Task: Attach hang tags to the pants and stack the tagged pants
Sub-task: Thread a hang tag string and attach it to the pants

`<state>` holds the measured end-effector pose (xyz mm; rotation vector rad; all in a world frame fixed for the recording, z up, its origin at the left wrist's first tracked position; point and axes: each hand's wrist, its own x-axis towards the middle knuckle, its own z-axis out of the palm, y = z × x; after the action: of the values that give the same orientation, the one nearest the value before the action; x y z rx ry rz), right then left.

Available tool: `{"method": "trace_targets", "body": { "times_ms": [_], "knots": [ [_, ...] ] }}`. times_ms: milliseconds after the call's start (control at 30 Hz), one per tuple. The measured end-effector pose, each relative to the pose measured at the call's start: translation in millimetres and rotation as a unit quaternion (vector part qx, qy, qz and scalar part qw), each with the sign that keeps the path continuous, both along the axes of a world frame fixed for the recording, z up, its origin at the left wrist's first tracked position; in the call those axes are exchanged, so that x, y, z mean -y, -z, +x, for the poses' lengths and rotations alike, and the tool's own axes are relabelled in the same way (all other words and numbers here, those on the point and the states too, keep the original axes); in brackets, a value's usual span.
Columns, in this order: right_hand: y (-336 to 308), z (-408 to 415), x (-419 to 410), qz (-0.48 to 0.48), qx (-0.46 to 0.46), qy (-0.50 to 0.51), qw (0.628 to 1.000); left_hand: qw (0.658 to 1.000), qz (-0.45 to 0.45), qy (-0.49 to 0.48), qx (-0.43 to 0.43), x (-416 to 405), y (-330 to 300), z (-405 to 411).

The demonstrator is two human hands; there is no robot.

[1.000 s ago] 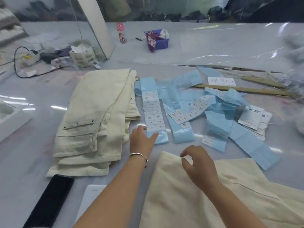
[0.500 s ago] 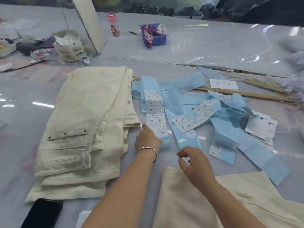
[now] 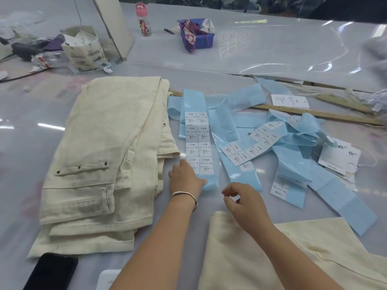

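A stack of folded cream pants (image 3: 100, 164) lies on the left of the table. Another cream pair (image 3: 272, 254) lies at the front right, under my right forearm. Blue backing strips carrying white size stickers (image 3: 199, 143) spread across the middle. My left hand (image 3: 185, 181), with a bracelet on its wrist, rests on the near end of the straight strip beside its lowest stickers. My right hand (image 3: 245, 199) hovers just right of it, fingers loosely curled, holding nothing. White hang tags (image 3: 337, 158) with strings lie at the right.
A black phone (image 3: 52, 273) and a white card lie at the front left edge. Wooden rulers (image 3: 314, 114) lie behind the strips. Farther back stand a pink-capped bottle (image 3: 143, 19), a blue bin (image 3: 196, 34) and a torn box (image 3: 83, 49).
The view has shifted so the table contents sit lower and closer. My left hand stayed on the strip's near end. My right hand moved off the front pants toward the strips.
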<state>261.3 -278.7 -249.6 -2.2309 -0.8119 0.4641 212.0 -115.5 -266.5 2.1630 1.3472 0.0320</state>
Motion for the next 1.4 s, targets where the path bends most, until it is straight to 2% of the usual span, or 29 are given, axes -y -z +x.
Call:
{"method": "trace_targets", "body": {
  "times_ms": [267, 500, 600, 667, 767, 800, 833, 933, 1033, 1167, 1400],
  "knots": [
    [-6, 5, -15, 0.039, -0.032, 0.026, 0.998, 0.996, -0.035, -0.026, 0.078, 1, 4, -17],
    [-7, 12, -50, 0.118, -0.19, 0.1, 0.97, 0.974, -0.039, -0.026, 0.222, 24, 8, -41],
    [-10, 16, -62, 0.118, -0.248, 0.097, 0.957, 0.962, -0.085, -0.005, 0.26, 33, 7, -48],
    [-12, 20, -67, 0.133, -0.306, 0.11, 0.936, 0.944, -0.147, -0.006, 0.296, 38, 7, -50],
    [-14, 24, -69, 0.176, -0.415, 0.131, 0.883, 0.886, -0.213, -0.081, 0.404, 37, 0, -50],
    [-14, 25, -68, 0.187, -0.425, 0.13, 0.876, 0.876, -0.195, -0.097, 0.43, 33, -3, -50],
    [-14, 25, -67, 0.198, -0.435, 0.124, 0.87, 0.882, -0.156, -0.088, 0.436, 28, -5, -49],
    [-13, 25, -64, 0.217, -0.467, 0.097, 0.852, 0.929, -0.001, 0.012, 0.371, 18, -9, -50],
    [-15, 26, -62, 0.213, -0.477, 0.082, 0.849, 0.941, 0.066, 0.044, 0.328, 11, -11, -50],
    [-16, 24, -62, 0.229, -0.49, 0.055, 0.839, 0.932, 0.18, 0.077, 0.306, 4, -12, -49],
    [-13, 19, -66, 0.214, -0.444, 0.066, 0.867, 0.903, 0.28, 0.115, 0.305, 7, -8, -53]
  ]
}}
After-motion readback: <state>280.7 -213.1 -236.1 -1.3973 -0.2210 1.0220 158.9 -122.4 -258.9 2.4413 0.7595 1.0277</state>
